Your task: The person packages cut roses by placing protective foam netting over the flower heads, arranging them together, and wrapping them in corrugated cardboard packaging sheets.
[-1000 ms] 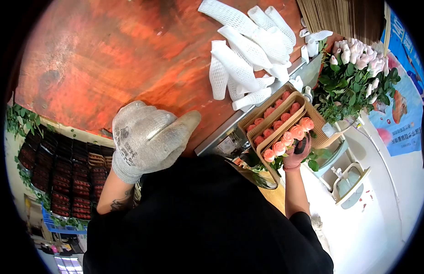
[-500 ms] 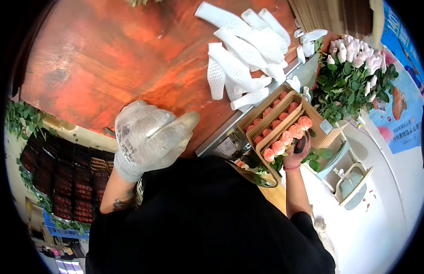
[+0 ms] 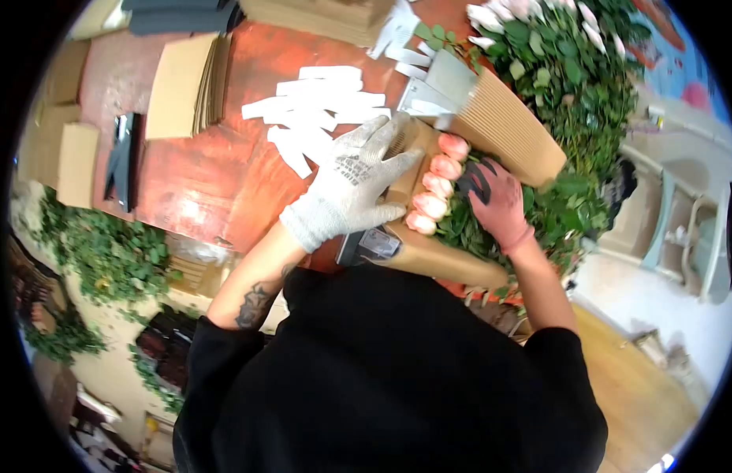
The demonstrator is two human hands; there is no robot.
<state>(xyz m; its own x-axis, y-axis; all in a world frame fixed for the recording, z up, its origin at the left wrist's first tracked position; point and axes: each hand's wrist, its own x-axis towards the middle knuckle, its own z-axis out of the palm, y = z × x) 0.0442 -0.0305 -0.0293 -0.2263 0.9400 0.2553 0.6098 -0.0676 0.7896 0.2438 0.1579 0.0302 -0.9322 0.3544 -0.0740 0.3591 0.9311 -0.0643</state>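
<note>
A row of several pink roses (image 3: 437,186) lies on brown corrugated wrapping (image 3: 504,122), blooms toward the left. My right hand (image 3: 496,197), in a pink glove with dark fingertips, is closed at the leaves and stems just behind the blooms. The exact grip is partly hidden by foliage. My left hand (image 3: 354,177), in a whitish knitted glove, is spread beside the blooms, with its fingertips over the wrapping's left part. No object shows in it. Beyond its fingers lies a pile of white mesh flower sleeves (image 3: 311,106) on the red table.
On the red table (image 3: 188,193) are a stack of cardboard sheets (image 3: 184,87) and a black stapler-like tool (image 3: 124,162). A large bunch of pale roses (image 3: 555,87) stands at the upper right. Cut foliage (image 3: 106,244) lies at the left.
My left hand has gone from a folded pose over the table to spread fingers by the wrapping. The view has shifted. The wrapping's side flaps now lie more open around the roses.
</note>
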